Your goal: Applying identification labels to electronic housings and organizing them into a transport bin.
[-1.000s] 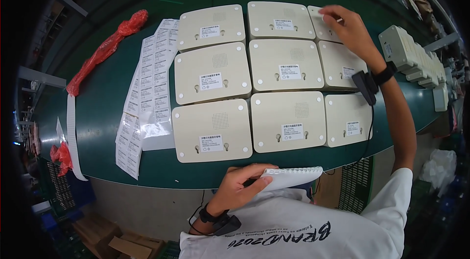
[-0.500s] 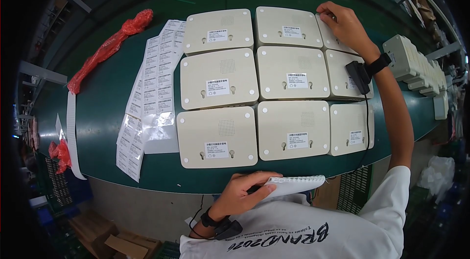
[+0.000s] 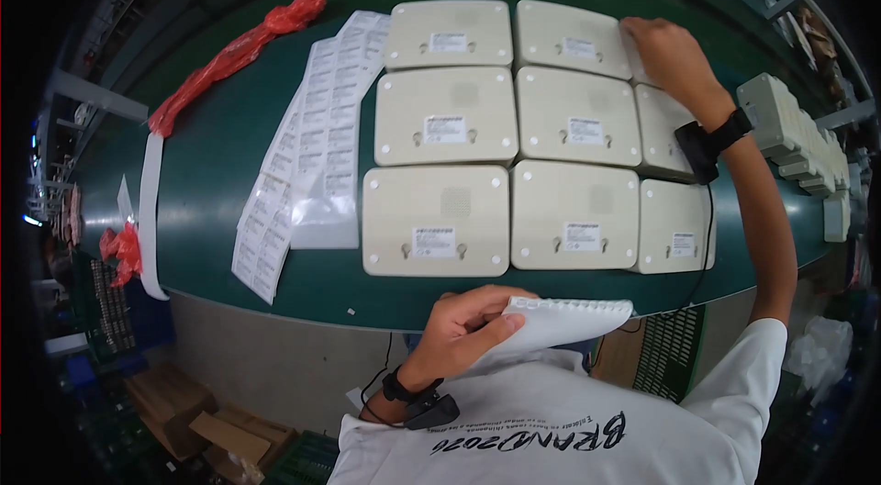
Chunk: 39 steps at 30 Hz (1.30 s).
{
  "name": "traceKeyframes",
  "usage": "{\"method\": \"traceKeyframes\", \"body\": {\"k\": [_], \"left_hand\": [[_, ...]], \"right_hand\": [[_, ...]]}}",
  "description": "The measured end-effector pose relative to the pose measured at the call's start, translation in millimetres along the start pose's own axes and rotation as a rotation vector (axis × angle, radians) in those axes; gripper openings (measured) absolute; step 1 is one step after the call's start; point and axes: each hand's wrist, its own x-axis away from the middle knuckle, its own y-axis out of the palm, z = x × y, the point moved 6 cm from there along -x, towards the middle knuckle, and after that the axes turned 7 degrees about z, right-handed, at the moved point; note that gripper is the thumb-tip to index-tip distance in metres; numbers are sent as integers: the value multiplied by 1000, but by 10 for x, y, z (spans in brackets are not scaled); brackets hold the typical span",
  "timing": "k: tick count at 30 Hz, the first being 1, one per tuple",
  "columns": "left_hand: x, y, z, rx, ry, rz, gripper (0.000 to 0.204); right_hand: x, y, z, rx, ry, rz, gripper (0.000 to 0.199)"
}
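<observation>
Nine cream cases (image 3: 445, 95) lie in three close-set rows of three on the green table (image 3: 220, 182), undersides up, with white labels, keyhole slots and pale round pads at the corners where visible. The white sheet (image 3: 569, 322) is off the table, above the person's lap near the table's close edge; a row of small rounded bumps runs along its upper border. Handling estimate, sheet: light, thin, flexible enough to bow, easily creased; best taken by a plain margin, leaving the bumped border exposed. Handling estimate, cases: rigid moulded plastic, probably smooth and moderately light, liable to slide if pushed sideways; best held by opposite side walls, clear of the labels. Pose, left hand (image 3: 470, 324): low and close to the body, wrist strap (image 3: 410, 386) below it, thumb on the near face and fingers tucked behind, so the sheet's left end is pinched firmly and the rest projects to the right, unsupported. Pose, right hand (image 3: 674, 54): arm reaching far forward, wrist bent inward, back of the hand upward, fingers curled down at the far-right case (image 3: 641, 69), close to its upper left corner. The hand covers much of that case; whether the fingertips press on it or pinch something small cannot be told. Printed label sheets (image 3: 328, 118) lie overlapped left of the cases, crumpled red film (image 3: 240, 49) beyond them.
</observation>
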Motion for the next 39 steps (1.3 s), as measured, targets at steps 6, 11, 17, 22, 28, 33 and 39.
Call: {"method": "traceKeyframes", "body": {"k": [6, 11, 17, 22, 28, 33, 39], "left_hand": [[165, 19, 302, 177, 168, 177, 24], [203, 16, 366, -13, 348, 284, 23], [214, 147, 473, -363, 541, 353, 20], [104, 223, 443, -349, 445, 319, 20], [20, 179, 326, -296, 370, 361, 19], [42, -21, 95, -221, 317, 392, 19], [46, -179, -69, -194, 304, 417, 20]], "right_hand": [[170, 88, 301, -486, 295, 76, 24], [229, -531, -365, -836, 307, -36, 27], [838, -1656, -2021, -1053, -15, 59, 29], [1002, -1633, -2059, -852, -16, 191, 29], [1076, -1544, -2166, -804, -104, 197, 23], [1010, -1416, -1687, -867, -77, 333, 15], [1198, -493, 664, -666, 660, 104, 20]]}}
